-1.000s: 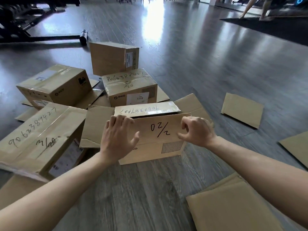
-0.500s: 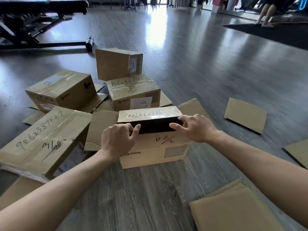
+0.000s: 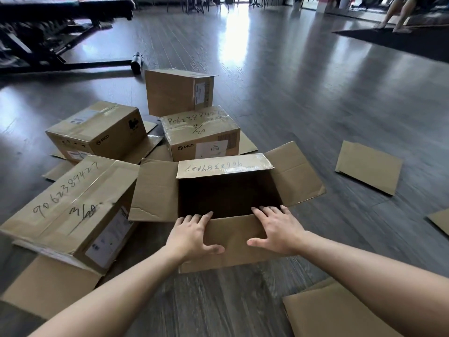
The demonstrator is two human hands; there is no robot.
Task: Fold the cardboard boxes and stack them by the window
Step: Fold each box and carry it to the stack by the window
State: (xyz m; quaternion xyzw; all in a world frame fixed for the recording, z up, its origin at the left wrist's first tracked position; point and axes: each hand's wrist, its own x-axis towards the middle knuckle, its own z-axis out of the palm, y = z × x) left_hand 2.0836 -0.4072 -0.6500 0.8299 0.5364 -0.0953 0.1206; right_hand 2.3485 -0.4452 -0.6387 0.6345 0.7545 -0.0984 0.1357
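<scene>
An open cardboard box (image 3: 155, 190) stands on the floor right in front of me, its inside dark. Its side flaps spread out left and right, and the far flap with handwritten numbers (image 3: 223, 165) stands up. The near flap (image 3: 233, 237) is folded outward and down toward me. My left hand (image 3: 192, 235) and my right hand (image 3: 277, 231) press flat on that near flap, fingers straight and reaching its fold edge, thumbs spread toward each other.
Closed boxes surround the open one: a large one at left (image 3: 70, 210), one further back left (image 3: 97, 131), one behind (image 3: 201, 135), one farther back (image 3: 178, 92). Flat cardboard sheets lie at right (image 3: 369, 166) and lower right (image 3: 340, 312). A black bench frame (image 3: 60, 32) stands upper left.
The near flap, held up and nearly closed a second ago, has swung outward and down toward me. Both hands went from gripping its edge to pressing flat on it. The box interior is now exposed.
</scene>
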